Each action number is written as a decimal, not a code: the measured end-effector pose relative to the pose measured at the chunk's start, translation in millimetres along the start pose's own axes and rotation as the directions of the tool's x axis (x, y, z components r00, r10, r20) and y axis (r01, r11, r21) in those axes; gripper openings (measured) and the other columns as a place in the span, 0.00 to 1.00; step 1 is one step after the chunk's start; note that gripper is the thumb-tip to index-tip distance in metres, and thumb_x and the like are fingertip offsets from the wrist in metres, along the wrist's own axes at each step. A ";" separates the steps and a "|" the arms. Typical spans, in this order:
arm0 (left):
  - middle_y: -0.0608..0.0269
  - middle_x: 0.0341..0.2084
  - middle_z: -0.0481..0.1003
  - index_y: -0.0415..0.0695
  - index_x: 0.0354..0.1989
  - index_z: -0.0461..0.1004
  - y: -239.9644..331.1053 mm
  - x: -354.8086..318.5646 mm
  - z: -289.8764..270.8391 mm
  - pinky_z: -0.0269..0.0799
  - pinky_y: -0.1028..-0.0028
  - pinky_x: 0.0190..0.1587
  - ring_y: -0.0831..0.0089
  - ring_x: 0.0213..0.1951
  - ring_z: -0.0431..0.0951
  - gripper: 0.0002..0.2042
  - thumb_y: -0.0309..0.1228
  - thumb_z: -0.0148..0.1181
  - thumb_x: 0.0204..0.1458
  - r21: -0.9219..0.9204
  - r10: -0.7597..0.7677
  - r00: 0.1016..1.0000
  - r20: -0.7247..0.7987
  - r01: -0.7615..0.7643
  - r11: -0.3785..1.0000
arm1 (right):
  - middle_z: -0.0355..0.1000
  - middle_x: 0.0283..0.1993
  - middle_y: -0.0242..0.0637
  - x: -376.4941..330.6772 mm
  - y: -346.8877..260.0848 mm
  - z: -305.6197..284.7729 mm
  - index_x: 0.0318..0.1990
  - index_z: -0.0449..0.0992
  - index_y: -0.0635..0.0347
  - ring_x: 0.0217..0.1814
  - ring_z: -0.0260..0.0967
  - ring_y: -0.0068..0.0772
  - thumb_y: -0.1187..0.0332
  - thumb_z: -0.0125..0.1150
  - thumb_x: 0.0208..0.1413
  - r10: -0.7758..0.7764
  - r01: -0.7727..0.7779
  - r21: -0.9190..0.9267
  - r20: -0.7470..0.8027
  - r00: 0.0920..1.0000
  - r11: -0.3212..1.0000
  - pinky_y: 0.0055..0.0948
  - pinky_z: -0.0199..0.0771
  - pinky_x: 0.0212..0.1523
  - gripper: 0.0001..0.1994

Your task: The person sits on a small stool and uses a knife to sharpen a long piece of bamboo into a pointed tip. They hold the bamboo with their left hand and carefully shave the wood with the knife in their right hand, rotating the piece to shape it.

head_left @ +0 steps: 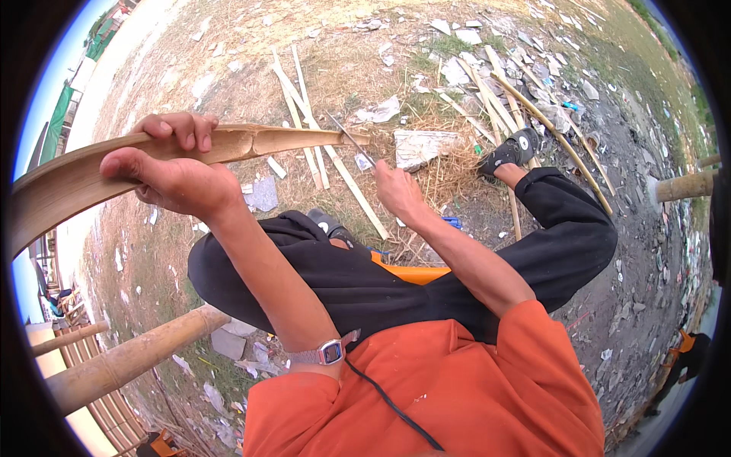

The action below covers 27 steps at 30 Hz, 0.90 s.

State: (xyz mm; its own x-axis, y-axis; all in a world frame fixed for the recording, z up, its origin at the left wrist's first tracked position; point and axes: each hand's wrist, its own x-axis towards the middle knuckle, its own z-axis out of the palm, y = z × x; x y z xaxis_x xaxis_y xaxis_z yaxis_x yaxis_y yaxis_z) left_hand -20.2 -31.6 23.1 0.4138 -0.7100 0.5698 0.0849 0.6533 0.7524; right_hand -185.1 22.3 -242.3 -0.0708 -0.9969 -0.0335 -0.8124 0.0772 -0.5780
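Observation:
My left hand point(171, 171) grips a long split bamboo strip point(251, 143) that runs from the left rim toward the middle, held up above my knees. My right hand point(396, 190) is closed on the handle of a knife point(349, 137); its thin blade rests against the strip's far end. I sit with black trousers point(335, 274) and an orange shirt point(426, 388). A wristwatch point(329, 352) is on my left forearm.
Several cut bamboo slats point(335, 164) lie on dry, littered ground ahead. More bamboo sticks point(525, 107) lie past my black shoe point(512, 149). Thick bamboo poles point(129, 358) stand at the lower left, another pole point(685, 185) at the right. A person point(681, 365) crouches at the lower right.

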 end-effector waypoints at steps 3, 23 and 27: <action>0.68 0.14 0.56 0.46 0.22 0.60 2.3 2.8 -4.4 0.59 0.73 0.28 0.76 0.16 0.53 0.32 0.68 0.32 0.52 0.029 0.014 1.000 -0.028 -0.013 0.999 | 0.71 0.25 0.57 37.7 -19.1 -48.6 0.35 0.65 0.65 0.29 0.71 0.61 0.74 0.45 0.53 -0.064 0.062 0.023 0.074 0.995 0.998 0.52 0.70 0.31 0.05; 0.68 0.13 0.52 0.48 0.23 0.60 -0.7 1.9 -12.6 0.60 0.68 0.30 0.74 0.16 0.51 0.35 0.71 0.26 0.50 0.075 -0.005 0.999 0.047 0.001 0.997 | 0.68 0.22 0.52 -14.8 29.2 -7.3 0.59 0.64 0.56 0.24 0.68 0.51 0.59 0.50 0.59 0.011 -0.128 0.561 0.207 0.978 0.818 0.41 0.68 0.30 0.22; 0.69 0.13 0.53 0.47 0.22 0.60 1.7 -6.8 -4.5 0.59 0.70 0.28 0.75 0.16 0.52 0.35 0.71 0.30 0.49 0.026 -0.009 0.998 0.064 0.007 1.000 | 0.69 0.23 0.51 -26.9 20.1 -7.1 0.58 0.65 0.54 0.27 0.70 0.52 0.59 0.43 0.63 -0.006 0.022 0.339 -0.048 0.999 0.940 0.43 0.67 0.34 0.18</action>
State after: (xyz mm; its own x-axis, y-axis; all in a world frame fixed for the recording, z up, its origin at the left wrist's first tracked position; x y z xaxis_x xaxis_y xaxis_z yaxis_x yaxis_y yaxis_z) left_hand -18.8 -24.4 18.9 0.3543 -0.7313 0.5828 0.0642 0.6408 0.7650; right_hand -203.7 50.8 -247.3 -0.0940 -0.9955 0.0090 -0.5691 0.0463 -0.8209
